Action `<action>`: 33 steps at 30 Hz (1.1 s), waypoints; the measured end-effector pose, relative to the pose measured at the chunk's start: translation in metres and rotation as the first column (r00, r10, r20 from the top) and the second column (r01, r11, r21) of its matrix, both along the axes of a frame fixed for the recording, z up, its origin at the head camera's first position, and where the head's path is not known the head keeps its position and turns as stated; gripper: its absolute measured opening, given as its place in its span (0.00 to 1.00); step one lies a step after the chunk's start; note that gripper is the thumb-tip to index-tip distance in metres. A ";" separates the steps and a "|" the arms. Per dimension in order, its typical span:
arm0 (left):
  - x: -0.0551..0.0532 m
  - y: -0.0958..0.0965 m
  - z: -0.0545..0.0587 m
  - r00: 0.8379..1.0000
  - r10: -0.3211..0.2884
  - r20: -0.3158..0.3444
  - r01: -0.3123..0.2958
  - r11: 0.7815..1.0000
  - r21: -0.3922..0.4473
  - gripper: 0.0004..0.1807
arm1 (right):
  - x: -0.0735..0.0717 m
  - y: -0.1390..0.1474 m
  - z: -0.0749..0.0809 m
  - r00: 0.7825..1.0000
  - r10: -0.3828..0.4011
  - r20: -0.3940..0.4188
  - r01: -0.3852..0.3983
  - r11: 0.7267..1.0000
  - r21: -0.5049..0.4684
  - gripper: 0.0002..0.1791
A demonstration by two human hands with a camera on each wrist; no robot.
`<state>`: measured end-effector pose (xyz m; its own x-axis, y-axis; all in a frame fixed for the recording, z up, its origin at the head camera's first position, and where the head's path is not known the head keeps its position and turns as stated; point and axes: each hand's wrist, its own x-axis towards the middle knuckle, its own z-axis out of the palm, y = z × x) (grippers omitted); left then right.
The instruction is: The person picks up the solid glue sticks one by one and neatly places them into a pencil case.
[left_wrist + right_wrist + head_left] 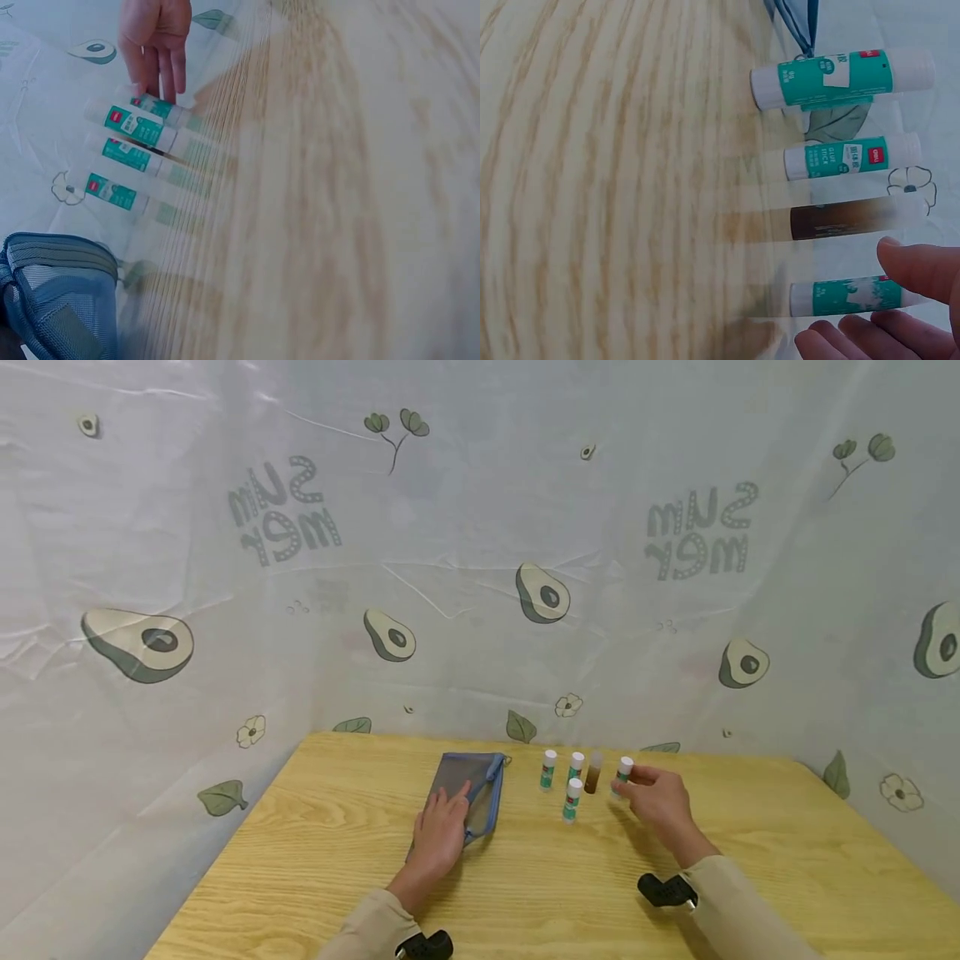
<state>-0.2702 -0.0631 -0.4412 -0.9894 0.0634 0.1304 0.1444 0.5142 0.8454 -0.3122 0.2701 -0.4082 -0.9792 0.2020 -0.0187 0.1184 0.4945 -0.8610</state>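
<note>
My left hand (pixel 438 835) rests with extended fingers on a grey mesh zip pouch (pixel 457 771) with blue edging, lying on the table. In the left wrist view the blue pouch (pixel 71 300) fills the lower left corner. To the right, my right hand (pixel 662 802) pinches an upright glue stick (pixel 623 769) with a white cap and green label. Thumb and fingers lie on either side of that glue stick (pixel 847 297) in the right wrist view. Beside it stands a brown tube (pixel 593 777) with a clear-looking top.
More white-capped glue sticks stand between pouch and right hand: one at the left (pixel 548 772), one behind (pixel 576 765), one nearer me (pixel 572 802). All are on a wood-grain table (pixel 337 827). An avocado-print curtain (pixel 465 527) hangs behind the table.
</note>
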 end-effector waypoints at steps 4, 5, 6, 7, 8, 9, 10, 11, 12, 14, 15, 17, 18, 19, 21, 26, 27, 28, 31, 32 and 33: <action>0.002 0.002 -0.003 1.000 -0.007 -0.006 0.007 1.000 -0.005 0.29 | 0.001 0.002 -0.009 1.000 -0.010 -0.004 0.010 1.000 0.019 0.34; 0.003 0.003 -0.003 1.000 -0.008 -0.003 0.008 1.000 -0.002 0.29 | 0.001 0.002 -0.011 1.000 -0.012 -0.006 0.012 1.000 0.021 0.34; 0.003 0.003 -0.004 1.000 -0.009 -0.004 0.009 1.000 0.002 0.28 | 0.001 0.003 -0.012 1.000 -0.015 -0.009 0.015 1.000 0.022 0.33; 0.003 0.004 -0.004 1.000 -0.009 -0.001 0.009 1.000 0.008 0.28 | 0.001 0.003 -0.012 1.000 -0.019 -0.011 0.019 1.000 0.021 0.33; 0.003 0.004 -0.005 1.000 -0.009 -0.001 0.009 1.000 0.013 0.28 | 0.001 0.003 -0.013 1.000 -0.021 -0.015 0.022 1.000 0.022 0.33; 0.003 0.005 -0.004 1.000 -0.007 0.007 0.007 1.000 0.026 0.28 | 0.000 0.003 -0.013 1.000 -0.025 -0.017 0.025 0.999 0.023 0.33; 0.002 0.006 -0.005 1.000 -0.003 0.007 0.003 1.000 0.026 0.28 | 0.000 0.003 -0.013 0.999 -0.027 -0.021 0.028 0.999 0.021 0.33; 0.002 0.006 -0.006 1.000 -0.001 0.006 0.001 1.000 0.028 0.28 | 0.000 0.004 -0.013 0.999 -0.033 -0.022 0.034 0.999 0.023 0.33; 0.002 0.007 -0.006 1.000 -0.002 0.007 0.001 1.000 0.031 0.28 | 0.000 0.004 -0.013 0.999 -0.039 -0.026 0.040 0.999 0.024 0.32; 0.002 0.008 -0.006 1.000 -0.005 0.010 0.004 0.999 0.034 0.28 | -0.001 0.004 -0.014 0.998 -0.052 -0.033 0.053 0.998 0.030 0.32; 0.002 0.008 -0.006 1.000 -0.007 0.011 0.007 0.999 0.034 0.28 | -0.001 0.004 -0.014 0.998 -0.059 -0.036 0.060 0.998 0.030 0.31; 0.002 0.008 -0.006 1.000 -0.014 0.000 0.014 1.000 0.015 0.28 | -0.003 0.004 -0.014 0.997 -0.065 -0.042 0.067 0.997 0.027 0.31; 0.002 0.008 -0.006 1.000 -0.015 0.002 0.015 1.000 0.013 0.28 | -0.003 0.004 -0.014 0.997 -0.067 -0.048 0.068 0.997 0.025 0.31; 0.002 0.007 -0.005 1.000 -0.014 -0.001 0.014 1.000 0.011 0.28 | -0.005 0.003 -0.014 0.996 -0.070 -0.053 0.071 0.997 0.026 0.30; 0.001 0.005 -0.004 1.000 -0.014 -0.003 0.014 1.000 0.012 0.28 | -0.007 0.002 -0.015 0.995 -0.078 -0.063 0.079 0.997 0.022 0.30; 0.000 0.003 -0.003 1.000 -0.004 0.005 0.003 1.000 0.030 0.28 | -0.009 -0.002 -0.015 0.990 -0.116 -0.081 0.118 0.993 0.025 0.29; 0.000 0.003 -0.002 1.000 0.002 0.003 -0.002 1.000 0.028 0.28 | -0.009 -0.003 -0.015 0.989 -0.121 -0.084 0.123 0.992 0.024 0.28; 0.000 0.002 -0.002 1.000 0.005 0.002 -0.005 1.000 0.025 0.28 | -0.010 -0.004 -0.015 0.989 -0.124 -0.086 0.126 0.992 0.021 0.28; -0.001 0.002 -0.002 1.000 0.012 -0.002 -0.012 1.000 0.021 0.28 | -0.010 -0.005 -0.015 0.987 -0.129 -0.095 0.132 0.991 0.023 0.27; -0.001 0.002 -0.002 1.000 0.013 -0.004 -0.013 1.000 0.019 0.28 | -0.011 -0.006 -0.015 0.987 -0.130 -0.098 0.133 0.991 0.025 0.27; 0.000 0.002 -0.002 1.000 0.013 -0.005 -0.012 1.000 0.020 0.28 | -0.011 -0.006 -0.015 0.986 -0.131 -0.101 0.134 0.991 0.027 0.27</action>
